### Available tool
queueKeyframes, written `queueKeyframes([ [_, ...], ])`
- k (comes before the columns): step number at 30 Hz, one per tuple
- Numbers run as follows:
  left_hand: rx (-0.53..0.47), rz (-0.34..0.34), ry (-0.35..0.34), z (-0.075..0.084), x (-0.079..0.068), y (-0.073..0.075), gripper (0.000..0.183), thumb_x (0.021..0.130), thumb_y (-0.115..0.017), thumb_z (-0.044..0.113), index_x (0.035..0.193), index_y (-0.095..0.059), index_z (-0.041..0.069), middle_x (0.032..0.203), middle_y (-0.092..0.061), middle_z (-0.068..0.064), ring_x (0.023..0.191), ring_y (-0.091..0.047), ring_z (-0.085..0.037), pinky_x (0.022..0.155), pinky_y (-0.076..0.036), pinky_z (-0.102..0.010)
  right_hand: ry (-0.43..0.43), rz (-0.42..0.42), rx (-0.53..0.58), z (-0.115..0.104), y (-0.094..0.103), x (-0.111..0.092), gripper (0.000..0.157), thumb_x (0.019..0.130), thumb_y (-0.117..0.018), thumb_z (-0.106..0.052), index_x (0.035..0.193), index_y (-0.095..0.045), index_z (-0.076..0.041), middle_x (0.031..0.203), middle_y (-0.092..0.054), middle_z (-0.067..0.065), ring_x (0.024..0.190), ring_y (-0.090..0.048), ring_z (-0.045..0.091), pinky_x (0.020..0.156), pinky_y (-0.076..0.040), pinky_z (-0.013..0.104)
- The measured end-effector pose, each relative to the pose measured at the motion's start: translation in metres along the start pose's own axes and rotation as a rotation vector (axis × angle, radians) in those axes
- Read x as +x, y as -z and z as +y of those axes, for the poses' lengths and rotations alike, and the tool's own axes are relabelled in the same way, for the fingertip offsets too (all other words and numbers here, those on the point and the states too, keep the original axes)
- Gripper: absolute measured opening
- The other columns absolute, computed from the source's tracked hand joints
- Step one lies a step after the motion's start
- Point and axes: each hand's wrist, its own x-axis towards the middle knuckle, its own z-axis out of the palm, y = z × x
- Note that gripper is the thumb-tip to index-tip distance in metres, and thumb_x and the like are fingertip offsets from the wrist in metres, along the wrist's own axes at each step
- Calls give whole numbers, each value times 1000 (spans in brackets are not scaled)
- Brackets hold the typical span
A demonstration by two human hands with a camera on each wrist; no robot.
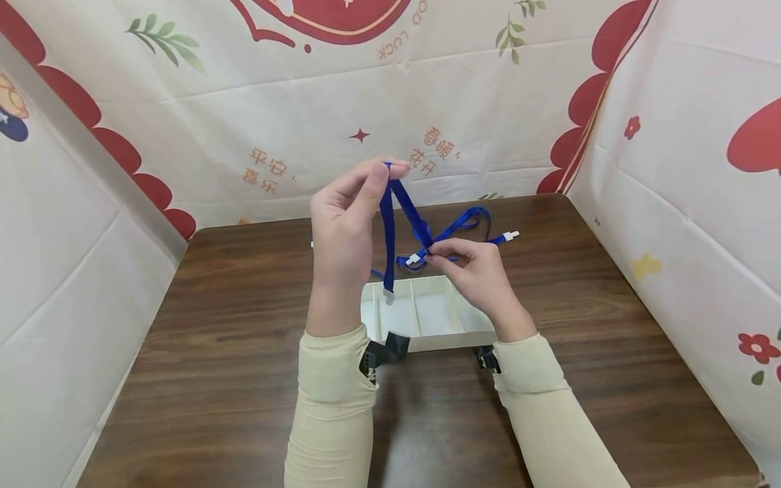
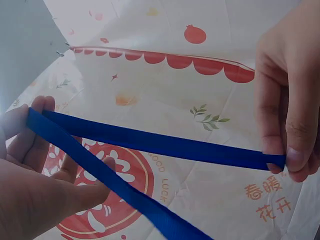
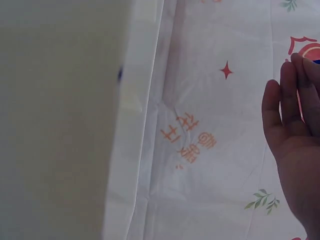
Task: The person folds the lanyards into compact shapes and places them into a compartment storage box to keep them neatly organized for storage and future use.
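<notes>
My raised left hand (image 1: 344, 224) pinches a blue lanyard (image 1: 388, 230) between thumb and fingers. From there one length hangs straight down to a pale clip (image 1: 389, 296), in front of the tray. The other length slants down to my right hand (image 1: 478, 271), whose thumb and fingertips pinch it. In the left wrist view, the flat blue strap (image 2: 165, 142) stretches between both hands, with a second length dropping away below. Only part of a hand (image 3: 300, 130) shows at the edge of the right wrist view.
More blue lanyards (image 1: 470, 218) with white clips (image 1: 510, 236) lie loosely on the brown table (image 1: 244, 325) behind the right hand. A white compartment tray (image 1: 451, 341) sits below the hands. Printed cloth walls (image 1: 305, 108) enclose the table at the back and sides.
</notes>
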Motion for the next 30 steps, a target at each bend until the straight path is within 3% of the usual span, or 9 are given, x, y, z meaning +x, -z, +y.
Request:
queueKeyframes([
  [6,11,15,-9,4,6,1,23,107,-62,11,100,-84,11,104,-81,5,124,-67,-29,116,-49,-42,130,-1,93,1,-4,-6,7,94,-79,-1,100,-81,-1,103,-79,16,91,-73,2,84,-61,15],
  [11,-34,49,5,5,11,2,26,108,-61,9,98,-84,15,105,-80,3,124,-66,-24,115,-49,-39,244,87,153,3,-8,-8,7,89,-80,9,94,-81,4,100,-77,15,91,-69,3,83,-61,14],
  [14,-70,50,3,6,16,2,30,108,-59,7,95,-84,18,104,-79,3,121,-66,-22,113,-51,-38,221,150,233,0,-8,-11,7,89,-80,8,96,-80,8,93,-78,7,83,-68,4,76,-60,15],
  [19,-102,43,4,8,22,2,31,108,-58,7,93,-83,19,103,-79,3,118,-66,-21,111,-52,-38,134,223,322,-5,-7,-15,19,91,-82,0,107,-75,9,90,-76,-14,79,-68,5,71,-57,16],
  [22,-107,40,15,10,24,2,30,108,-59,7,94,-84,17,103,-79,3,119,-67,-22,114,-52,-40,138,209,312,-5,-7,-18,18,92,-81,-1,106,-74,8,91,-75,-16,82,-68,5,73,-57,16],
  [25,-103,29,18,10,26,1,28,108,-59,8,96,-84,14,103,-80,3,119,-67,-24,113,-52,-41,184,172,284,-4,-6,-20,11,94,-79,-2,102,-75,6,95,-75,-9,85,-66,7,74,-57,16],
  [30,-111,11,19,9,29,-1,28,109,-59,8,98,-84,13,102,-80,3,118,-67,-23,112,-53,-40,276,34,282,-2,-5,-21,6,98,-69,5,103,-73,5,110,-72,1,100,-66,9,85,-59,17],
])
